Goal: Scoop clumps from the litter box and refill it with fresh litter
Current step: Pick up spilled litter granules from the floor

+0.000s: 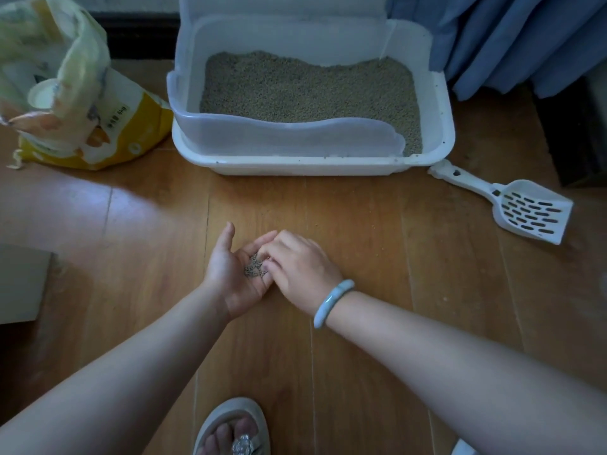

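While the left hand [235,274] lies palm up and loosely cupped low over the brown wooden plank floor [394,244], a small heap of grey litter granules [253,270] rests in its palm. The right hand [300,267], with a pale green bangle [331,302] at the wrist, reaches across with bent fingers touching the heap; whether they pinch any grains I cannot tell. The white plastic litter box [295,165] stands well beyond both hands, holding beige litter [305,90]. The white slotted plastic scoop [522,205] lies on the floor just right of the box, apart from the hands. A yellow-and-white opened litter bag [95,126] stands just left of the box.
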